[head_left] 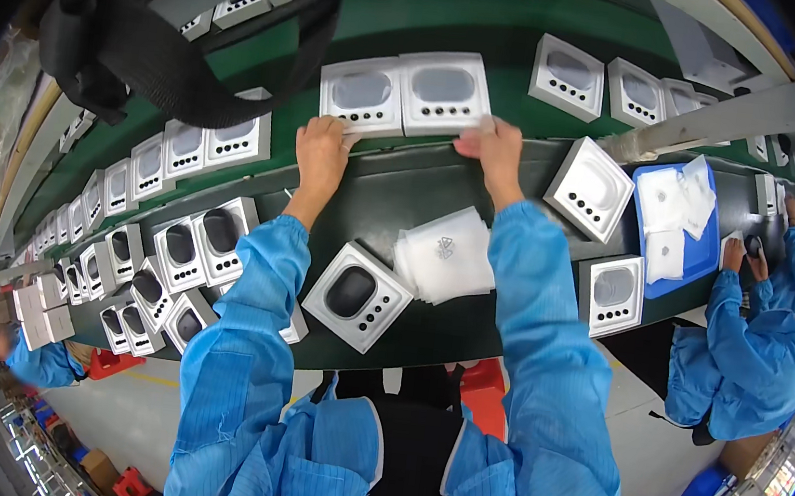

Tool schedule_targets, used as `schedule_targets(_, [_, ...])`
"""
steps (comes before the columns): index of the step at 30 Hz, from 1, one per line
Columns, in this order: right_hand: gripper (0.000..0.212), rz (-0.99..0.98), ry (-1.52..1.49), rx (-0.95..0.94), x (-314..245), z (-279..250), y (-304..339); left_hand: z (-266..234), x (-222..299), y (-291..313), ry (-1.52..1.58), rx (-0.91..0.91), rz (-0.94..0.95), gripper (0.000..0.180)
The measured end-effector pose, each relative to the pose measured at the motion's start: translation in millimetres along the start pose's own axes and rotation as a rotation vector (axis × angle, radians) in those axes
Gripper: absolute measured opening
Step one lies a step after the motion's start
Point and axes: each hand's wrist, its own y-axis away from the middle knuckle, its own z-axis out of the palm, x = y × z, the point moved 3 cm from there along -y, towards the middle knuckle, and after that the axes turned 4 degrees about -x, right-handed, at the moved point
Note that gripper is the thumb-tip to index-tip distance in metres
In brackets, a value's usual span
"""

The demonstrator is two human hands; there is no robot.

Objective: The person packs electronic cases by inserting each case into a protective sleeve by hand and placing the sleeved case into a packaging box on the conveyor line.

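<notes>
Two white square box trays (362,95) (445,94) sit side by side on the green conveyor belt, each with a grey piece in its rounded recess and a row of small dark holes. My left hand (322,158) has its fingers closed at the near edge of the left tray. At the near right corner of the right tray, my right hand (496,154) pinches the edge, slightly blurred. Between my forearms lies a white tray holding a black rounded piece (352,291), tilted on the dark bench. Beside it is a stack of translucent white bags (447,256).
Several trays with black pieces (181,254) crowd the bench at left. At right are an empty-looking white tray (590,189), another tray (611,295) and a blue bin (697,255) with bags. A metal post (720,127) crosses the belt. A co-worker (748,324) sits far right.
</notes>
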Motion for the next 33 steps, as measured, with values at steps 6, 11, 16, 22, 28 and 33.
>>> schedule_targets(6, [0.033,0.075,0.069,-0.205,3.3,37.7,-45.2,-15.7,-40.5,-6.6,-0.101,-0.031,-0.057,0.017])
schedule_targets(11, [0.039,0.073,0.111,-0.239,-13.9,22.7,-7.9,-42.8,-21.2,-5.0,-0.132,0.118,0.034,0.013])
schedule_targets(16, [0.025,-0.039,0.227,-0.066,-18.0,-67.8,92.5,-34.6,106.5,45.2,0.609,-0.392,-0.193,0.018])
schedule_targets(22, [0.027,-0.037,0.581,-0.216,5.3,-54.0,217.0,20.3,176.9,56.6,0.49,-0.773,-0.069,0.028])
schedule_targets(28, [0.032,0.071,0.776,-0.279,26.6,10.4,248.4,21.1,178.8,31.1,0.519,-0.948,0.092,0.028])
schedule_targets(33, [0.031,0.184,0.516,-0.259,41.7,10.7,251.5,18.1,179.8,26.3,0.496,-0.971,0.117,0.024])
